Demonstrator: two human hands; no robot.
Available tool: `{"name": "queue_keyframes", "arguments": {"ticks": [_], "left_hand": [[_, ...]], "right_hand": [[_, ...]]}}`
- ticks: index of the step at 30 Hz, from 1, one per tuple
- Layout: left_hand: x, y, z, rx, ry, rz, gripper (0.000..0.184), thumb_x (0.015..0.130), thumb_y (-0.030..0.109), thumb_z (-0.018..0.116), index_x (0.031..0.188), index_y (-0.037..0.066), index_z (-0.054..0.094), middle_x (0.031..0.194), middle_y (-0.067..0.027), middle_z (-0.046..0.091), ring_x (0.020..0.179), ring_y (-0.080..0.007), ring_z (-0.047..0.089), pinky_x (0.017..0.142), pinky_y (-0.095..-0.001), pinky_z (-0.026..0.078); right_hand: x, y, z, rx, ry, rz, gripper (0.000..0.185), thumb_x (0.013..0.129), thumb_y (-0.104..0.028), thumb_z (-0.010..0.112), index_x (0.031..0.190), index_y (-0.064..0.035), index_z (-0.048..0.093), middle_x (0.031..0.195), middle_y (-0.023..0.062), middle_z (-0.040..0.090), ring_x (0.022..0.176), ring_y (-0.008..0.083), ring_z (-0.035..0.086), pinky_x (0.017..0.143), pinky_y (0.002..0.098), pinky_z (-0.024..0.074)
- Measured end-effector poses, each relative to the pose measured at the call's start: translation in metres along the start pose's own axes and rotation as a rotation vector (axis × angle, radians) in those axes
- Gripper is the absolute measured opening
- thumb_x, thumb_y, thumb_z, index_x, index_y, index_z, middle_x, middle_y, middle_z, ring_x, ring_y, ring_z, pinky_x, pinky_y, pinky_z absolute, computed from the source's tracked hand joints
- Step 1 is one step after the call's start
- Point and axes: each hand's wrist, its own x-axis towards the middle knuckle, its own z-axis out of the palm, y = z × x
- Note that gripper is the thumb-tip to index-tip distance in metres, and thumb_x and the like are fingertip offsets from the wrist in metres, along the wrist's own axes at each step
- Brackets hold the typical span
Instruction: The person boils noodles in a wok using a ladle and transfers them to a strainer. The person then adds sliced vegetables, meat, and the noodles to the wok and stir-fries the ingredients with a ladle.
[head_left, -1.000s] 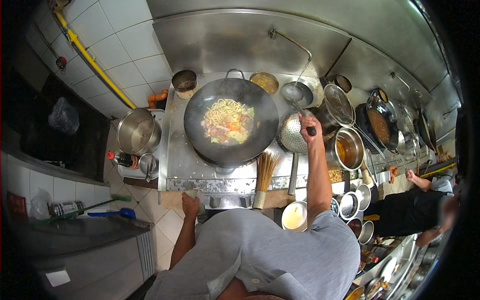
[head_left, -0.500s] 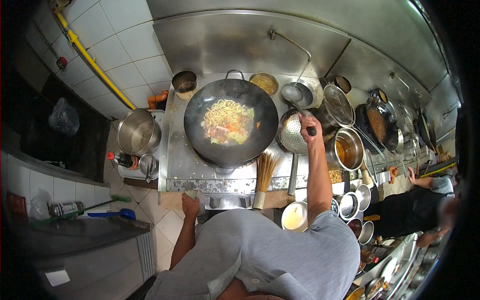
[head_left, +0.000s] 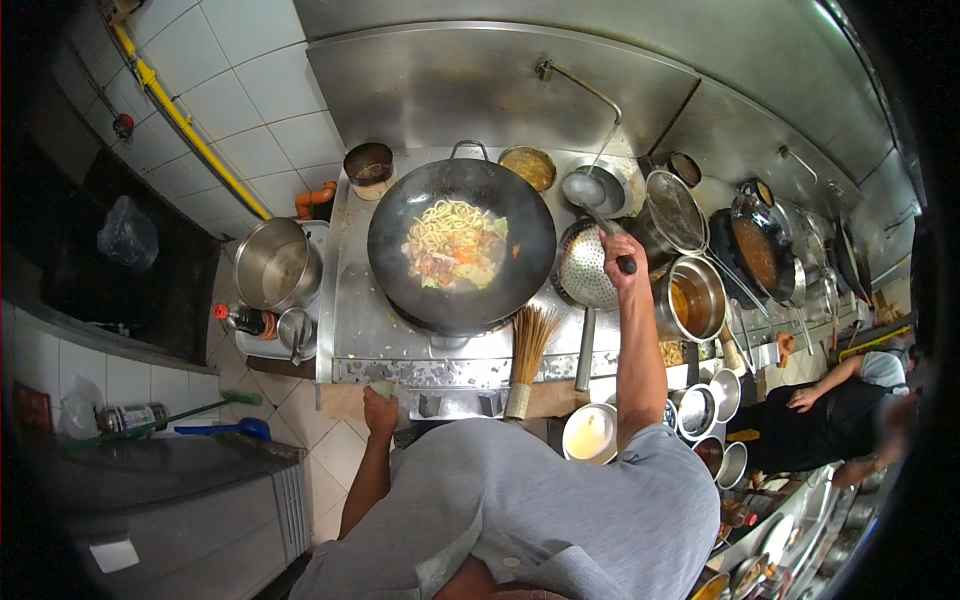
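Observation:
In the head view a black wok (head_left: 400, 270) sits on the stove with noodles (head_left: 450, 225) and mixed vegetables in it. My right hand (head_left: 622, 255), right of the wok, is closed around the handle of a ladle (head_left: 583, 189). The ladle's bowl is over a metal pot (head_left: 618, 190), under the spout of a tap (head_left: 605, 100). Below my right hand lies a perforated strainer (head_left: 586, 265). At the stove's front edge my left hand (head_left: 380, 412) is closed on a pale folded cloth (head_left: 392, 393), partly hidden by the fingers.
A bamboo brush (head_left: 535, 350) stands right of the wok's front. A bowl of pale liquid (head_left: 590, 433) is near my right elbow. Farther right are a pot of orange liquid (head_left: 697, 297) and several small bowls. A large steel pot (head_left: 278, 263) stands left. A co-worker (head_left: 820, 420) is at far right.
The co-worker's raised hand has come down toward the body. My two hands, the ladle and the wok are almost where they were.

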Motion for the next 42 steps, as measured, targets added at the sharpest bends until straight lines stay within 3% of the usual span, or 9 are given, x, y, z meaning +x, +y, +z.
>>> {"name": "queue_keyframes", "arguments": {"ticks": [16,25,28,30,32,38,40,41,42], "left_hand": [[0.004,-0.018,0.008,-0.049,0.066,0.141,0.062,0.075,0.021,0.069,0.125,-0.003,0.041,0.114,-0.0301,0.056,0.107,-0.0467,0.057,0.093,-0.0508,0.047],[0.014,-0.023,0.013,-0.062,-0.031,0.022,0.068,0.078,0.022,0.068,0.132,-0.004,0.039,0.119,-0.0305,0.056,0.109,-0.0464,0.057,0.094,-0.0505,0.047],[0.024,-0.031,0.021,-0.398,-0.002,0.087,0.065,0.082,0.024,0.067,0.134,-0.005,0.041,0.122,-0.0268,0.057,0.111,-0.0412,0.058,0.095,-0.0468,0.047],[0.029,-0.017,0.021,-0.816,-0.233,0.136,0.063,0.085,0.029,0.066,0.134,-0.005,0.046,0.124,-0.0204,0.059,0.113,-0.0333,0.057,0.096,-0.0419,0.046],[0.01,0.047,-0.018,-0.885,-0.379,0.042,0.045,0.09,0.031,0.058,0.123,0.0,0.057,0.112,-0.0097,0.064,0.098,-0.0194,0.062,0.083,-0.0342,0.052],[0.003,0.171,-0.025,-1.306,-0.646,-0.274,0.065,0.098,0.059,0.046,0.135,0.006,0.05,0.119,-0.0089,0.063,0.097,-0.0223,0.064,0.081,-0.0378,0.055],[-0.006,0.213,-0.038,-1.274,-0.647,-0.383,0.059,0.098,0.055,0.047,0.131,0.006,0.052,0.115,-0.0089,0.063,0.094,-0.0227,0.065,0.078,-0.0401,0.056],[-0.008,0.225,-0.04,-1.241,-0.645,-0.489,0.053,0.099,0.052,0.049,0.127,0.007,0.054,0.112,-0.009,0.064,0.091,-0.023,0.066,0.076,-0.0425,0.058],[-0.004,0.227,-0.031,-1.235,-0.646,-0.488,0.053,0.099,0.052,0.049,0.127,0.007,0.054,0.112,-0.009,0.064,0.091,-0.023,0.066,0.076,-0.0425,0.058]], "right_hand": [[-0.119,0.092,0.065,-0.192,0.056,0.138,0.035,0.096,-0.009,0.037,0.121,0.0148,0.042,0.07,0.0023,0.047,0.046,0.0087,0.044,0.037,0.0218,0.0408],[-0.137,0.153,0.015,-0.14,0.087,0.41,0.038,0.092,-0.006,0.039,0.125,0.0132,0.045,0.07,0.0021,0.044,0.045,0.0068,0.044,0.034,0.0223,0.0371],[-0.128,0.165,-0.016,-0.705,0.246,0.335,0.03,0.092,-0.007,0.041,0.121,0.0008,0.049,0.068,-0.0014,0.043,0.044,0.0038,0.04,0.035,0.021,0.0356],[-0.13,0.177,-0.02,-1.049,0.311,0.292,0.033,0.091,-0.007,0.044,0.123,-0.0034,0.05,0.066,-0.0032,0.042,0.044,0.0028,0.039,0.034,0.0199,0.0329],[-0.134,0.187,-0.023,-1.595,0.29,0.158,0.034,0.089,-0.005,0.048,0.123,-0.0054,0.048,0.066,-0.0029,0.044,0.044,0.0043,0.039,0.035,0.0226,0.0355],[-0.081,0.182,-0.086,-2.167,0.285,-0.153,0.048,0.088,-0.005,0.052,0.135,0.0006,0.041,0.067,0.0036,0.05,0.051,0.0124,0.049,0.045,0.0294,0.0404],[-0.06,0.175,-0.102,-2.385,-0.019,-0.411,0.062,0.085,-0.004,0.054,0.144,0.003,0.036,0.082,0.0142,0.062,0.06,0.0207,0.059,0.055,0.0341,0.0482],[-0.057,0.178,-0.091,-2.413,0.112,-0.159,0.07,0.084,-0.005,0.055,0.149,0.0018,0.031,0.106,0.0244,0.065,0.077,0.0295,0.065,0.071,0.0363,0.0529],[-0.055,0.176,-0.099,-2.408,0.115,-0.16,0.07,0.084,-0.005,0.055,0.149,0.0018,0.031,0.106,0.0244,0.065,0.077,0.0295,0.065,0.071,0.0363,0.0529]]}}
